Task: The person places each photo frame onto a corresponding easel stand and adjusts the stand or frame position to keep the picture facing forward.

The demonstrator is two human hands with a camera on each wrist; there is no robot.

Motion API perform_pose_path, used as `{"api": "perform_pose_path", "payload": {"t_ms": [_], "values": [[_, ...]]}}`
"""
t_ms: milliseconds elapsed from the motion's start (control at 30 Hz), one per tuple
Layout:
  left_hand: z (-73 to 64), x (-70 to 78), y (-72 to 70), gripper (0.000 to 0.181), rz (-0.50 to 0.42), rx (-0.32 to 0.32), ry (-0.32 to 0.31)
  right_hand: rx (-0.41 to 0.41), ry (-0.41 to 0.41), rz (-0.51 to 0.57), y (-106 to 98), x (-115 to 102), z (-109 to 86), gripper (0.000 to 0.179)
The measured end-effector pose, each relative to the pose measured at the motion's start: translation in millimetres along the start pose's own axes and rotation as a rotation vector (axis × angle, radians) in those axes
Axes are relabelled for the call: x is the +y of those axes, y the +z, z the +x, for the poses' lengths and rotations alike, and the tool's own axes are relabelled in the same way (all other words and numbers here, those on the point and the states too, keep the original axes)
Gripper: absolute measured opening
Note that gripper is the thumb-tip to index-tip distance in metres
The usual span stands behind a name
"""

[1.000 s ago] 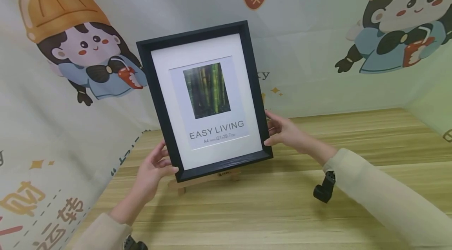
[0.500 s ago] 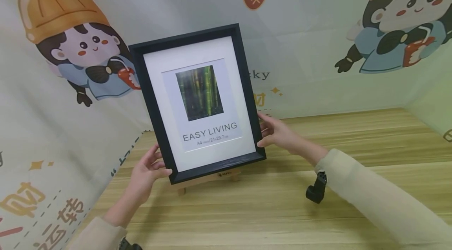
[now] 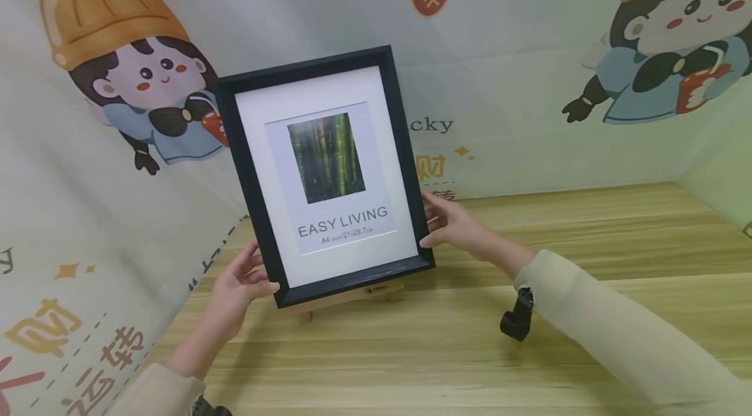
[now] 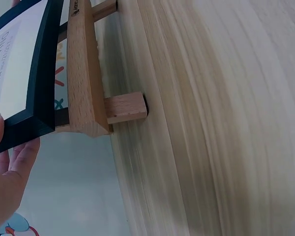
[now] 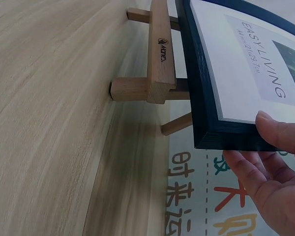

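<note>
A black picture frame [image 3: 405, 155] with a white mat and a bamboo picture stands tilted in the head view, its text reading EASY LIVING. My left hand [image 3: 237, 282] grips its lower left edge, thumb on the front and fingers behind. On the lower right edge, my right hand [image 3: 452, 223] holds it the same way. Behind and below the frame is a small wooden easel [image 4: 83, 69], its ledge and feet showing in both wrist views. A gap shows between the frame's bottom edge and the easel ledge [image 5: 161, 54] in the right wrist view. The easel's upper part is hidden.
The easel stands on a wood-grain table [image 3: 587, 311]. A pale printed cloth [image 3: 505, 63] with cartoon figures hangs behind and along the left side. A small black camera [image 3: 518, 315] is strapped to the right wrist.
Both hands have shifted the picture frame to the left and slightly down in the head view. The easel stays in place; the grip is unchanged.
</note>
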State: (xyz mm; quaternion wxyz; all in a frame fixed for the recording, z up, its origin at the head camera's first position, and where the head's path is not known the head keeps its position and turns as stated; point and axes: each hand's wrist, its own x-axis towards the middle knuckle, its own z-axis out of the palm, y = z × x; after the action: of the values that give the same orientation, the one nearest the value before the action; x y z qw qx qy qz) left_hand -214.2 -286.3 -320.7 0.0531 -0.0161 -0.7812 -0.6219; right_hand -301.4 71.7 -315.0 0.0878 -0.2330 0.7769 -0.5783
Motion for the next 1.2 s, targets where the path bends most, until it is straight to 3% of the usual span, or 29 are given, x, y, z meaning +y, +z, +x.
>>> {"api": "perform_pose_path", "payload": {"t_ms": [533,1200], "values": [[1.3,-6.1,-10.1,0.087,0.033,0.004,-0.028,0.025,0.011,0.001,14.0,1.0,5.5,0.092],[8.2,-12.8,-11.7,0.085,0.061,-0.015,-0.024,0.043,0.059,0.003,18.4,6.2,10.3,0.093]]}}
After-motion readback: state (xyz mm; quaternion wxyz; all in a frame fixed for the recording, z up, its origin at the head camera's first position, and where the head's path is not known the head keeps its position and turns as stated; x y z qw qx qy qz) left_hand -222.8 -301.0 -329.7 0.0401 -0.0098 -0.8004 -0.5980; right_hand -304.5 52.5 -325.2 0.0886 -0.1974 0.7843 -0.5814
